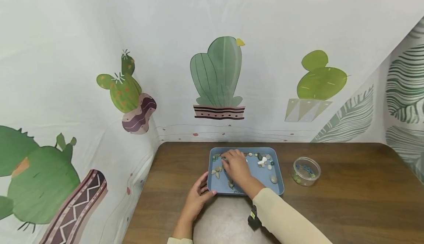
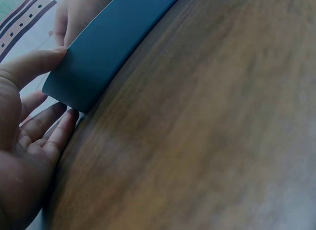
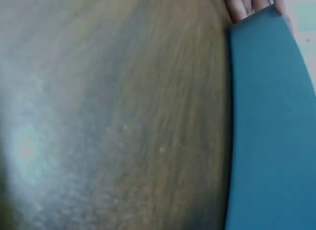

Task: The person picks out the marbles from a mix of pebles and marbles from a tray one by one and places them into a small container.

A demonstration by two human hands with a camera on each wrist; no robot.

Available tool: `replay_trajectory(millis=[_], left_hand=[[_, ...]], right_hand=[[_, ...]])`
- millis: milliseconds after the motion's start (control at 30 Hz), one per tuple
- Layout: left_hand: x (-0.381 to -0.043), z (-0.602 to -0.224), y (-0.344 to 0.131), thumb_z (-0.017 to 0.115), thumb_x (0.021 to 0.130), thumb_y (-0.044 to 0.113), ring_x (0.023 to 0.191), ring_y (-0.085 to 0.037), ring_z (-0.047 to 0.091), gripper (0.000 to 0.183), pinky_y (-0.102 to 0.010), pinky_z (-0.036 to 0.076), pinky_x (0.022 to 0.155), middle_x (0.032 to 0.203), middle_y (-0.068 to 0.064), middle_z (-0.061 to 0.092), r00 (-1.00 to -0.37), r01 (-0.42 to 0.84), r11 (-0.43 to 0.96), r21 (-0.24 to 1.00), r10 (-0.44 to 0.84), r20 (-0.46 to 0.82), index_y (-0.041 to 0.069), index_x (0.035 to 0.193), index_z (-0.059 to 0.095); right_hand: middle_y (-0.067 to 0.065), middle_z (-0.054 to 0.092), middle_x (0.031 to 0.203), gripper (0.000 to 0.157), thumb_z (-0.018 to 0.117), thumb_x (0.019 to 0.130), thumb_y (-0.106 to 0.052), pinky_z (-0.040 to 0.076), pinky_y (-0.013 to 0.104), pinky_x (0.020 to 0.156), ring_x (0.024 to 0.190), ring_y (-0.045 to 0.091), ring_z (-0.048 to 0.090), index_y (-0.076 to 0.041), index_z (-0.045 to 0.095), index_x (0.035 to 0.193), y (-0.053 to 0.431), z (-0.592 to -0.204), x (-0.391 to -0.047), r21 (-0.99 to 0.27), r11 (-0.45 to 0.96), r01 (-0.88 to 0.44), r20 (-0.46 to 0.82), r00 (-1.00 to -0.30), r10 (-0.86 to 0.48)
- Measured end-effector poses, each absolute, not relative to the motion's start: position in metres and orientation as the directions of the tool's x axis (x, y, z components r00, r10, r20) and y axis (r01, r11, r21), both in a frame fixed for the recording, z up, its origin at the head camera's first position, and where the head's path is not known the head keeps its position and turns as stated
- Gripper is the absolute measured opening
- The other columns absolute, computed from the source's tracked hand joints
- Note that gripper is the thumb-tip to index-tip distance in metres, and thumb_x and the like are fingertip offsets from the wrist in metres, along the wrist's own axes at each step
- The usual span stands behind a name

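Note:
A shallow blue tray (image 1: 260, 186) lies on the table with several small stones spread in it. My left hand (image 1: 195, 199) holds its near left corner, thumb at the front wall and fingers round the left side; the left wrist view shows them against the tray wall (image 2: 94, 67). Inside the tray, my right hand (image 1: 237, 166) reaches down at the back left with bent fingers. Its fingertips are hidden, so I cannot tell whether they pinch a stone. Tan stones (image 1: 217, 171) lie left of it, white stones (image 1: 262, 161) and a larger grey stone (image 1: 273, 179) to its right.
Right of the tray stands a round clear container (image 1: 306, 171) with small blue and green pieces inside. The brown wooden table (image 1: 351, 196) backs onto a white cloth (image 1: 268, 71) printed with cacti. A black device (image 1: 254, 219) shows at the right wrist.

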State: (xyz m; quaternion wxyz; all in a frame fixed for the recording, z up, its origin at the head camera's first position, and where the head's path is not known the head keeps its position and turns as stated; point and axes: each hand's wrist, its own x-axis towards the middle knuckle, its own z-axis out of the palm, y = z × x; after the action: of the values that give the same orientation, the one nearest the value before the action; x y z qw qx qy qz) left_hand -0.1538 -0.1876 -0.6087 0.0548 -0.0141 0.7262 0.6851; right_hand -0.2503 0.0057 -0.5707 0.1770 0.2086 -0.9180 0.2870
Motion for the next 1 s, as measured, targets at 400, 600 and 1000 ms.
replay_trajectory(millis=[400,600,1000], left_hand=[[-0.154,-0.608,-0.188,0.081,0.086,0.014,0.127,-0.036,0.057,0.078,-0.018,0.05,0.092,0.148,-0.025,0.05,-0.994,-0.084,0.073,0.994,0.059,-0.089,0.014,0.154,0.042],[-0.153,-0.61,-0.188,0.081,0.085,0.015,0.125,-0.034,0.059,0.078,-0.019,0.051,0.091,0.147,-0.024,0.051,-0.994,-0.088,0.085,0.992,0.052,-0.093,0.015,0.153,0.043],[-0.153,-0.61,-0.186,0.081,0.085,0.013,0.125,-0.036,0.058,0.078,-0.018,0.05,0.092,0.147,-0.025,0.051,-0.996,-0.076,0.08,0.994,0.042,-0.079,0.013,0.153,0.043]], right_hand=[[0.005,0.072,0.106,0.016,0.076,0.09,-0.014,0.047,0.046,0.094,0.101,0.026,0.063,-0.008,0.075,0.106,0.018,-0.558,-0.237,-0.576,0.679,-0.455,0.451,-0.87,-0.201],[0.003,0.07,0.102,0.014,0.076,0.09,-0.013,0.05,0.043,0.09,0.099,0.024,0.063,-0.012,0.073,0.104,0.026,-0.554,-0.228,-0.604,0.65,-0.461,0.489,-0.859,-0.154],[0.005,0.07,0.098,0.014,0.077,0.089,-0.01,0.05,0.043,0.087,0.095,0.023,0.064,-0.008,0.073,0.102,0.049,-0.547,-0.211,-0.626,0.605,-0.492,0.568,-0.819,-0.079]])
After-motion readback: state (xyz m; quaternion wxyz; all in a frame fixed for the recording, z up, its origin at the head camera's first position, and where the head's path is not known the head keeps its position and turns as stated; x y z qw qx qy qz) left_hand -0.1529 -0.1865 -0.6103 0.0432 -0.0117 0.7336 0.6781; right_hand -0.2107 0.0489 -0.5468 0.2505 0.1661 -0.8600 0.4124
